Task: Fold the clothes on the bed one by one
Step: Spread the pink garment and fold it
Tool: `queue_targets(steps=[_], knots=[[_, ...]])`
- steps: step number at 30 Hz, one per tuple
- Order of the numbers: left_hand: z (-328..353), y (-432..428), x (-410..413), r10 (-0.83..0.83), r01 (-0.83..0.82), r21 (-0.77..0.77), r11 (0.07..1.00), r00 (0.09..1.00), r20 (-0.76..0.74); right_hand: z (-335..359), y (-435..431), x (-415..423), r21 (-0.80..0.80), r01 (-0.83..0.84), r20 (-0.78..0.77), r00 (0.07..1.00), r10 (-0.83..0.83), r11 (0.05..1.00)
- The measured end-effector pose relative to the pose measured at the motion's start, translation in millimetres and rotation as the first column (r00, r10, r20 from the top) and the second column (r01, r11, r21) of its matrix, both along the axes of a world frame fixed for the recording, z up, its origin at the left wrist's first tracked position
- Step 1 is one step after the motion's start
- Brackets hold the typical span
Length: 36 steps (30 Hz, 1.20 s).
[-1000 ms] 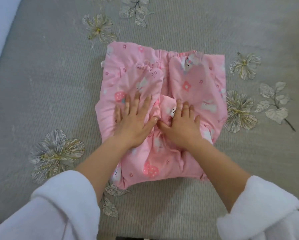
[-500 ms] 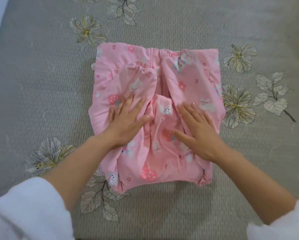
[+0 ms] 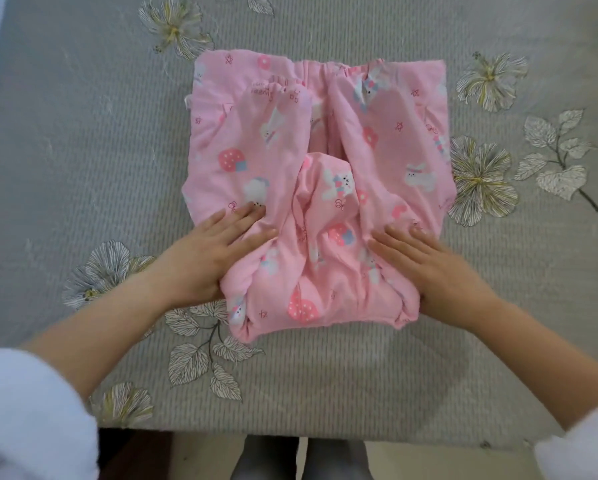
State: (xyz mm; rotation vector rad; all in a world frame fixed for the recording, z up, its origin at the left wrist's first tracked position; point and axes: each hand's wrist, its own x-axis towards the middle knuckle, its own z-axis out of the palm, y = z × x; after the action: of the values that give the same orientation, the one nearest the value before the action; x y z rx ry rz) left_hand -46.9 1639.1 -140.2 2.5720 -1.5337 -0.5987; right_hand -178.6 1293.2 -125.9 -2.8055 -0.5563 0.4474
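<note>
A pink padded garment (image 3: pixel 391 140) printed with rabbits and strawberries lies folded into a thick square bundle in the middle of the grey bed cover (image 3: pixel 82 150). My left hand (image 3: pixel 200 258) is at the bundle's near left side, fingers spread on top and the thumb hidden under the edge. My right hand (image 3: pixel 439 268) mirrors it at the near right side, fingers on top and thumb tucked beneath the fabric. Both hands clasp the bundle's sides. A rounded fold bulges up between them.
The bed cover is grey with embroidered flowers and leaves (image 3: pixel 481 181) around the garment. Its near edge (image 3: pixel 290 434) runs along the bottom, with floor and my feet (image 3: pixel 304 459) below. White fluffy sleeves (image 3: pixel 30 417) cover my forearms at both lower corners.
Both hands have slid apart from the middle of the bundle out to its near left and right sides. Their thumbs, visible before, are now under the fabric edges.
</note>
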Motion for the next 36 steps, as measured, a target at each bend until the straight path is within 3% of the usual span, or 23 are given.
queue_targets(steps=[2,4,6,8,11,12,14,17,19,20,21,22,24,25,26,28,31,34,36], knots=[[6.6,-6.0,9.7,0.017,-0.021,-0.028,0.999,0.99,-0.137,11.0,0.9,9.4,0.158,0.162,-0.144,0.98,-0.139,0.974],[23.3,-6.9,11.4,0.175,-0.21,-0.062,0.976,0.917,-0.36,26.5,-0.7,16.8,0.266,0.368,-0.285,0.913,-0.292,0.891],[45.2,-7.6,8.4,0.341,-0.443,-0.03,0.896,0.729,-0.594,43.7,-6.2,23.5,0.373,0.525,-0.482,0.815,-0.324,0.765],[61.5,-7.5,2.7,0.402,-0.581,0.018,0.814,0.541,-0.739,57.5,-16.9,26.4,0.413,0.669,-0.67,0.682,-0.292,0.618],[70.8,-3.7,-8.2,0.414,-0.62,0.15,0.77,0.308,-0.857,65.4,-33.6,22.5,0.342,0.838,-0.863,0.459,-0.211,0.425],[70.5,-2.2,-12.5,0.422,-0.651,0.207,0.731,0.192,-0.886,67.4,-34.9,22.1,0.3,0.875,-0.9,0.392,-0.191,0.38],[63.7,-0.5,-17.1,0.433,-0.716,0.334,0.614,-0.049,-0.9,67.1,-35.3,26.7,0.288,0.906,-0.912,0.359,-0.201,0.312],[52.8,-6.6,-11.8,0.464,-0.857,0.395,0.331,-0.217,-0.859,58.9,-32.9,43.3,0.312,0.931,-0.826,0.363,-0.431,0.187],[46.6,-16.9,-5.8,0.607,-0.947,0.294,0.128,-0.16,-0.779,53.2,-30.6,55.8,0.324,0.938,-0.753,0.336,-0.566,0.125],[46.2,-24.0,-4.1,0.731,-0.983,0.174,0.063,-0.073,-0.678,51.3,-29.1,62.0,0.324,0.938,-0.717,0.33,-0.613,0.126],[47.0,-30.6,-5.2,0.841,-0.998,-0.002,0.066,0.056,-0.538,49.1,-28.3,67.7,0.321,0.936,-0.677,0.333,-0.656,0.144],[51.5,-38.1,-8.8,0.88,-0.968,-0.202,0.152,0.225,-0.417,47.0,-26.8,73.0,0.322,0.931,-0.628,0.346,-0.697,0.172],[64.0,-57.8,-19.5,0.769,-0.741,-0.466,0.482,0.614,-0.18,44.8,-20.1,81.2,0.355,0.895,-0.453,0.417,-0.788,0.269],[64.7,-69.5,-23.9,0.656,-0.589,-0.494,0.64,0.753,-0.049,44.0,-15.6,83.4,0.379,0.867,-0.318,0.451,-0.834,0.324],[64.9,-81.9,-26.2,0.558,-0.487,-0.457,0.745,0.83,0.026,42.7,-10.6,84.3,0.39,0.842,-0.172,0.465,-0.868,0.373],[58.5,-101.7,-24.7,0.512,-0.475,-0.303,0.826,0.858,0.05,40.9,-1.1,83.8,0.378,0.826,0.033,0.44,-0.897,0.419],[38.3,-111.4,-17.4,0.603,-0.6,-0.082,0.796,0.798,0.017,34.7,7.2,80.4,0.261,0.861,0.085,0.429,-0.899,0.436],[20.0,-109.2,-15.7,0.628,-0.626,-0.06,0.778,0.777,0.04,27.8,19.5,74.0,0.16,0.721,0.306,0.614,-0.728,0.675],[12.0,-106.9,-15.9,0.63,-0.627,-0.067,0.776,0.775,0.048,20.7,25.2,72.7,0.068,0.608,0.244,0.759,-0.604,0.791]])
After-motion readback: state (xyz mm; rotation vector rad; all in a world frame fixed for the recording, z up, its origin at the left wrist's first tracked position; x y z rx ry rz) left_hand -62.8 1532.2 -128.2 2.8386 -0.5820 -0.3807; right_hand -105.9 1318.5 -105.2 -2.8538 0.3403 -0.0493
